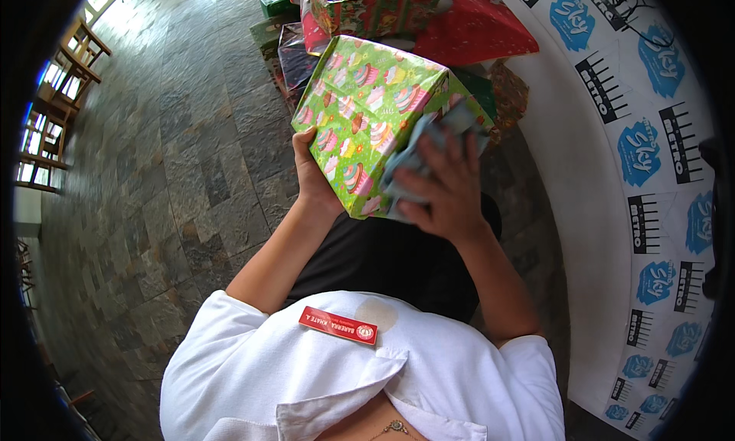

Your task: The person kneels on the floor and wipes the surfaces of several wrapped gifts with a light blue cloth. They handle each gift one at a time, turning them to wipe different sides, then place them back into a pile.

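A box in green gift wrap with a cupcake print [362, 119] is held up, tilted, in front of my body. My left hand [316, 174] grips its left side, the thumb over the near edge and the other fingers hidden beneath. On the right side of the box, my right hand [445, 182] presses a crumpled blue-grey cloth [416, 154] against the wrapped surface. Hand and cloth are blurred.
Several wrapped boxes are piled beyond, among them a red-and-green one [373, 7] and a red wrapped piece [476, 24]. A white printed backdrop [594, 211] curves along the right. Slate tiles [189, 154] cover the floor; wooden chairs [74, 62] stand far left.
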### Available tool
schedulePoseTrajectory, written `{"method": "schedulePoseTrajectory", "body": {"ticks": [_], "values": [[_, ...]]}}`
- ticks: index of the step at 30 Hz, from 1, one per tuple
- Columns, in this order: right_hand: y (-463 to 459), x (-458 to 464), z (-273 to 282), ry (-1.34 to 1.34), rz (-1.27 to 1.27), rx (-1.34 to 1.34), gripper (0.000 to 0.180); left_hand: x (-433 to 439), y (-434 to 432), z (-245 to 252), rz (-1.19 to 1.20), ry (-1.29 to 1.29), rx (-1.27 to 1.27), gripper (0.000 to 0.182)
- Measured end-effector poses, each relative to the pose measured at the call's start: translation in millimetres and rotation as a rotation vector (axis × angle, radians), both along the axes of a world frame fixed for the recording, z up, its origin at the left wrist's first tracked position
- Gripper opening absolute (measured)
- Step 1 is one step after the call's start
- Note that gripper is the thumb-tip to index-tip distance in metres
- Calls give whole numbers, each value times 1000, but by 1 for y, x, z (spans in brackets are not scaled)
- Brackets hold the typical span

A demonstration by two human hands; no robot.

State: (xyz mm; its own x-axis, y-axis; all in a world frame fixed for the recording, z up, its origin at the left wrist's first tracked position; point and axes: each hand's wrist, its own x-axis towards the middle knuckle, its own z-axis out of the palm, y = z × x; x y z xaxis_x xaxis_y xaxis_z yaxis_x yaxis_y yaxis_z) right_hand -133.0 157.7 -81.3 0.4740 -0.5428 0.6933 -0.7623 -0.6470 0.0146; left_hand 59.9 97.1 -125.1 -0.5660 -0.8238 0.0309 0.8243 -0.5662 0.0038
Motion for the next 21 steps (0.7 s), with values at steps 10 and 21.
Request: {"method": "schedulePoseTrajectory", "body": {"ticks": [10,21], "values": [[30,49,-9,-146,-65,239,48,-5,-1,-18,-1,144,85,78],[20,27,-3,-214,-209,173,49,-4,10,-19,141,46,-83,79]]}}
